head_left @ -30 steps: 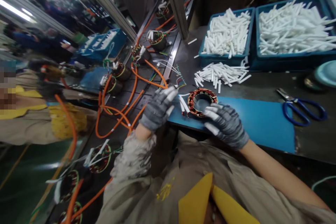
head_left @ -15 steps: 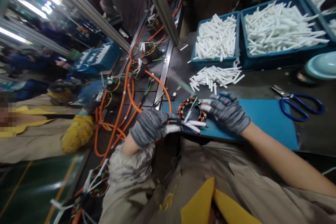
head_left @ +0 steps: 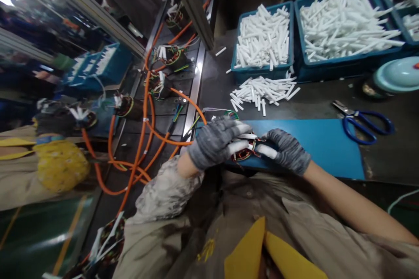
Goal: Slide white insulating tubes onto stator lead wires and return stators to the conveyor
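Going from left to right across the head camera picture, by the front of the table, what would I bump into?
Orange cables → left hand → right hand → blue scissors → pale teal lid.

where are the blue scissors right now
In the head view the scissors lie on the dark bench at the far right, just beyond the blue mat and below the pale round dish.

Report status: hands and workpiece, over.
Left grey-gloved hand clamped over copper-wound round metal stator on blue mat. Right grey-gloved hand at its rim, grip unclear. Blue-handled scissors lie well apart.
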`<move>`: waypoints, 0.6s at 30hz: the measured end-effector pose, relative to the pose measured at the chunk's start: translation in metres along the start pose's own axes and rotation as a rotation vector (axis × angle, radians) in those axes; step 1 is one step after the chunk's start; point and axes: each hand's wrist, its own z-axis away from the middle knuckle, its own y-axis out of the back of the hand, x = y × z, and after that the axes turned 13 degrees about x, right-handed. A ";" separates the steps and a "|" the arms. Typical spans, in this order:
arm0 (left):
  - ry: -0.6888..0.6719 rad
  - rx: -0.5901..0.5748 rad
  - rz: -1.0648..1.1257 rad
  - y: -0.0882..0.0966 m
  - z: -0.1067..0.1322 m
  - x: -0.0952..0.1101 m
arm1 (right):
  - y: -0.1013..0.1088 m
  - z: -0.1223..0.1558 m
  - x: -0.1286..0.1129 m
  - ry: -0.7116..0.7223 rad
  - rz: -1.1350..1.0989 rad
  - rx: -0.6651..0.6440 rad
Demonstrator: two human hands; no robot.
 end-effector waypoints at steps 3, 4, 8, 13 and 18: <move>0.051 -0.150 -0.199 -0.027 -0.014 -0.002 | -0.007 -0.012 -0.009 -0.018 0.026 0.048; 0.073 -0.182 -0.234 -0.030 -0.015 -0.005 | -0.007 -0.015 -0.013 -0.060 -0.004 0.051; 0.076 -0.091 -0.310 -0.026 0.002 -0.012 | 0.000 -0.021 -0.032 -0.307 -0.280 -0.113; 0.073 0.029 -0.306 -0.030 0.026 -0.016 | 0.006 -0.017 -0.027 -0.281 -0.446 -0.251; 0.101 0.010 -0.256 -0.039 0.028 -0.016 | 0.006 -0.013 0.008 0.142 -0.394 -0.090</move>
